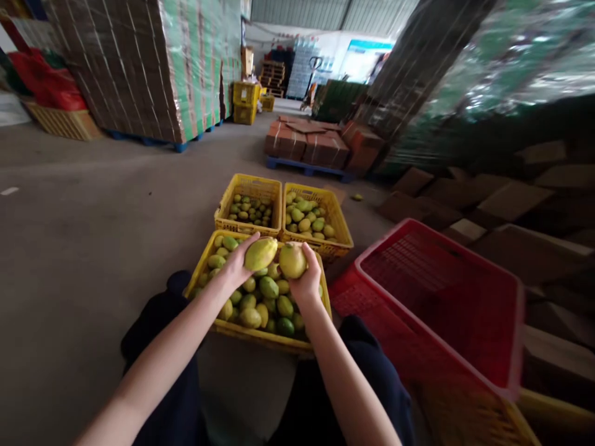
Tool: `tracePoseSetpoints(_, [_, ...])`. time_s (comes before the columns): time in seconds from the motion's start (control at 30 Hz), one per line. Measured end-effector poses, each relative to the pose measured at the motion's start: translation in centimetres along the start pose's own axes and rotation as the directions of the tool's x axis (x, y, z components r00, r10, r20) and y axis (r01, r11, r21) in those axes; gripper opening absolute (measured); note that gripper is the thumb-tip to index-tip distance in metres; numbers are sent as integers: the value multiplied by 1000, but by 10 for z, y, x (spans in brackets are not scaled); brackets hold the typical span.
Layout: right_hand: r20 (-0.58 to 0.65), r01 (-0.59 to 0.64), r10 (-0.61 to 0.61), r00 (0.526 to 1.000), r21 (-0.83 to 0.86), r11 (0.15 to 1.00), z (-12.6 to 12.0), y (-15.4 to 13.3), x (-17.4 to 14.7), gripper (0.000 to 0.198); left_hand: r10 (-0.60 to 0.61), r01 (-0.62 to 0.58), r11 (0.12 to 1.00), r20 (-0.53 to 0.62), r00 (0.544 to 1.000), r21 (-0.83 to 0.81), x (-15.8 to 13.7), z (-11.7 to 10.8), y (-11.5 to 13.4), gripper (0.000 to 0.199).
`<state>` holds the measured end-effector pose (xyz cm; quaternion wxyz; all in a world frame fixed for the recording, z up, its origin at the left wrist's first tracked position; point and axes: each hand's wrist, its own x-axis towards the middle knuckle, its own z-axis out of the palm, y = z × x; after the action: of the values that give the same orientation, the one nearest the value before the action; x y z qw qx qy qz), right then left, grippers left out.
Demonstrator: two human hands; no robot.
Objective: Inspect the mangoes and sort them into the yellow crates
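My left hand (238, 265) is closed round a yellow-green lemon (261, 254), lying on its side with the tip pointing right. Just beside it, my right hand (308, 280) grips a rounder lemon (292, 261), its end turned up toward me. The two fruits are close together, with a narrow gap between them. Both hands are above a yellow crate (264, 337) between my knees, filled with green and yellow lemons (268, 287). My forearms and hands cover part of the fruit in it.
Beyond are two more yellow crates, the left (223, 214) with small greenish fruit, the right (343, 224) with yellower lemons. A red crate (441, 322) stands at my right. Flattened cartons (511, 198) lie beyond it. Wrapped pallet stacks (134, 68) and bundled cardboard (304, 141) stand further off.
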<state>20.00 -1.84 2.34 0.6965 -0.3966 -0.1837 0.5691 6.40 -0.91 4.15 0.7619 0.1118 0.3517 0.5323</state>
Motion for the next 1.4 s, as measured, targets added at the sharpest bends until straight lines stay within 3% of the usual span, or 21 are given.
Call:
tracePoseSetpoints(0.13, [59, -37, 38, 997, -26, 999, 6, -4, -3, 25, -8, 12, 994, 33, 999, -112, 1, 8, -7, 21])
tracePoseSetpoints(0.3, [42, -94, 93, 995, 41, 995, 9, -6, -2, 23, -26, 38, 967, 51, 998, -252, 5, 8, -11, 23])
tracePoseSetpoints(0.5, [17, -98, 98, 995, 65, 993, 8, -3, 0, 17, -45, 57, 961, 51, 998, -272, 6, 6, -13, 22])
tracePoseSetpoints(0.6, [72, -143, 137, 988, 86, 986, 6, -4, 1, 18, -43, 54, 955, 43, 998, -292, 8, 6, -14, 24])
tracePoseSetpoints(0.7, [153, -204, 187, 971, 106, 973, 4, -6, 3, 24, -10, 19, 949, 29, 1000, -315, 13, 6, -15, 29])
tracePoseSetpoints(0.87, [111, -234, 222, 969, 114, 966, 3, -8, 7, 20, 67, -35, 950, 93, 993, -309, 12, 3, -14, 29])
tracePoseSetpoints(0.97, [69, -233, 225, 972, 133, 963, 5, -9, 5, 22, 60, 5, 931, 166, 984, -364, 7, 1, -14, 35])
tracePoseSetpoints(1.2, [81, -286, 275, 958, 219, 933, 2, -11, 2, 24, -4, 40, 907, 86, 996, -418, 5, 4, -13, 39])
tracePoseSetpoints(1.4, [102, -314, 297, 949, 288, 905, 2, -13, 2, 22, -33, 75, 892, 101, 994, -445, 1, 2, -9, 35])
